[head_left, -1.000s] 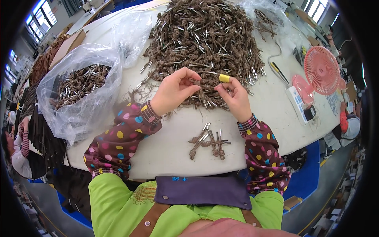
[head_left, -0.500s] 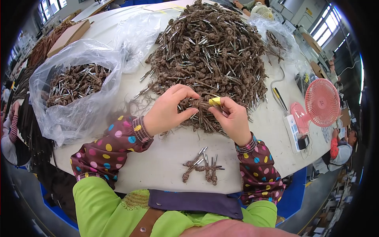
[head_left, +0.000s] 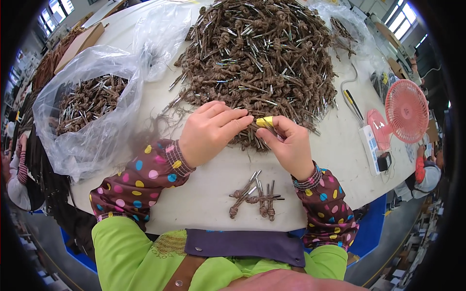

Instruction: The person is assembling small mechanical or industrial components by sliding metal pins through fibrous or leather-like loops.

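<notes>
A big heap of brown knotted cords with silver metal tips (head_left: 262,63) covers the far middle of the table. At its near edge, my left hand (head_left: 211,131) has its fingers drawn together, pointing right over the cords. Its thumb is hidden beneath, and I cannot make out what it pinches. Close beside those fingertips, my right hand (head_left: 290,145) is closed, thumb against bent fingers, with a small shiny bit showing between them. A yellow strip (head_left: 264,122) sits at its index fingertip. Several separate knotted cords (head_left: 257,196) lie on the tabletop nearer me.
On the left stands a clear plastic bag (head_left: 87,153) holding more knotted cords. Another clear bag (head_left: 162,36) lies behind it. At the right are a pink fan (head_left: 407,111), a white power strip (head_left: 370,148) and a yellow-black tool (head_left: 353,103). Other people sit at both sides.
My left fingers have closed from a wide curve and moved over the cords toward my right hand. My right hand stays near the same spot. The view has shifted slightly.
</notes>
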`<move>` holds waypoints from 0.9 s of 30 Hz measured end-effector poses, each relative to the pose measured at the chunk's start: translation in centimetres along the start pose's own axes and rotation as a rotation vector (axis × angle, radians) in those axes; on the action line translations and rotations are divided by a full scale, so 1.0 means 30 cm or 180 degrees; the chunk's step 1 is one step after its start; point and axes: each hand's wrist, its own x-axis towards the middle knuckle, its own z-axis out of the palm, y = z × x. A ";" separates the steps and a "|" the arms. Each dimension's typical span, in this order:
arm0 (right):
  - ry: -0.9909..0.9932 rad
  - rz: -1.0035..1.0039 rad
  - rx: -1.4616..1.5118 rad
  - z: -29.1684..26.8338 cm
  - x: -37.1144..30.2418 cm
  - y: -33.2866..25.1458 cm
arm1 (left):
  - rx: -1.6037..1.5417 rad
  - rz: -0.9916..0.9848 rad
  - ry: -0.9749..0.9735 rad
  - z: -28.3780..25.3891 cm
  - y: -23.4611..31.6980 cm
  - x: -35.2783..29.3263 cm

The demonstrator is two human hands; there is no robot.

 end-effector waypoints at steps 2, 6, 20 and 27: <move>-0.0027 0.0225 0.0507 0.002 -0.011 0.006 | -0.0107 0.0042 0.0039 -0.005 0.004 0.002; -0.0237 0.0460 0.1042 -0.020 -0.028 -0.005 | -0.0715 0.0048 0.0027 -0.008 0.011 0.002; -0.0258 -0.0349 0.0292 -0.035 -0.026 -0.002 | -0.5096 -0.2570 -0.1604 0.008 0.038 -0.010; 0.0078 -0.0599 -0.0585 -0.062 -0.038 -0.061 | -0.3897 -0.2091 -0.0908 0.029 0.048 -0.023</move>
